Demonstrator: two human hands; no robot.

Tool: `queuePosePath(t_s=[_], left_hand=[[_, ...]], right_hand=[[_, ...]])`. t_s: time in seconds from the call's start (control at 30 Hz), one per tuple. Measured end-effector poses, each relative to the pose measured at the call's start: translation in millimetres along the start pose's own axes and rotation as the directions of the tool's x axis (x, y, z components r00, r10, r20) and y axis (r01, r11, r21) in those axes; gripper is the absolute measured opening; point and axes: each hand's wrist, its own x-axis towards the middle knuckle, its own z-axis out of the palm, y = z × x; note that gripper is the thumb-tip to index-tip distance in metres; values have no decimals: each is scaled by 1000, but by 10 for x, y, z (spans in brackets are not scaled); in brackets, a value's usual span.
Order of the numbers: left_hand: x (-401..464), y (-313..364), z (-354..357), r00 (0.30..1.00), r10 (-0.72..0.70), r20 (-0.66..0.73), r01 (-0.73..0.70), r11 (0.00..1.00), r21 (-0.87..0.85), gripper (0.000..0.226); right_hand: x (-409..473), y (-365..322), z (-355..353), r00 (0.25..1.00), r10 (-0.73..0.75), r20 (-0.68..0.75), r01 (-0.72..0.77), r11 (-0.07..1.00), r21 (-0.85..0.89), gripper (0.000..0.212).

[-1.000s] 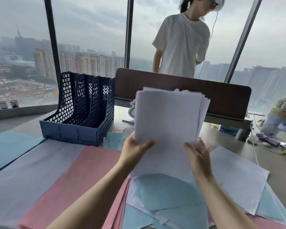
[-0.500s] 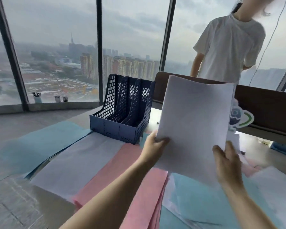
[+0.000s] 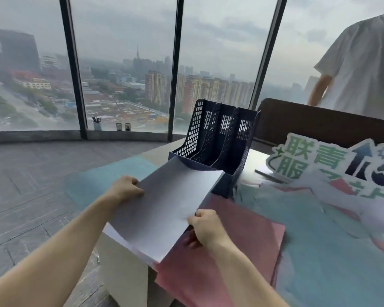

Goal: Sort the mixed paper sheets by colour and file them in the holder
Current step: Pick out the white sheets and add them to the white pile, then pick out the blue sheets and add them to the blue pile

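Stack of white sheets (image 3: 169,207): thin, matte, rectangular, slightly bowed, held low over the worktop (image 3: 124,264) and tilted. Long axis runs from the near left corner up toward the holder (image 3: 217,138), far short edge just in front of its base. Left hand (image 3: 125,191) pinches the left long edge, grip clenched on the paper; right hand (image 3: 205,227) grasps the near right edge (thumb on top, fingers beneath). Holder: dark blue plastic, perforated lattice walls, three upright slots. Pink sheets (image 3: 226,251) lie flat beneath; pale blue sheets (image 3: 333,251) lie to the right
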Motion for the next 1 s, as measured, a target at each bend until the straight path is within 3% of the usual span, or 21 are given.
queuePosePath(t_s=[0.1,0.2,0.37,0.47,0.57,0.73,0.9,1.0], left_hand=[[130,-202,-8,1000,-25,5,24,995,92,21],[233,-267,34,999,-48,18,44,984,172,20],[379,-227,159,998,-63,7,55,909,414,71],[286,-6,241,998,-27,-53,50,869,493,73],[44,412,468,990,129,-56,-102,930,354,57],[-516,1235,1197,905,386,179,-395,919,14,38],[-943,1951,2090,767,528,364,-559,829,-22,35],[-1046,2328,2569,718,549,429,-627,777,55,53]], right_hand=[[170,40,192,1000,5,-12,-6,997,-83,19],[277,101,213,997,1,-78,-23,961,-276,24],[307,110,174,991,-5,-137,-58,890,-453,27],[261,107,44,976,-77,-202,-18,901,-433,27],[158,174,-353,940,-103,-325,-45,908,-416,28],[-231,611,-1481,813,-75,-578,-250,851,-462,15],[-911,1137,-2633,640,164,-750,-640,654,-404,60],[-1305,1387,-3040,546,269,-793,-745,590,-312,79]])
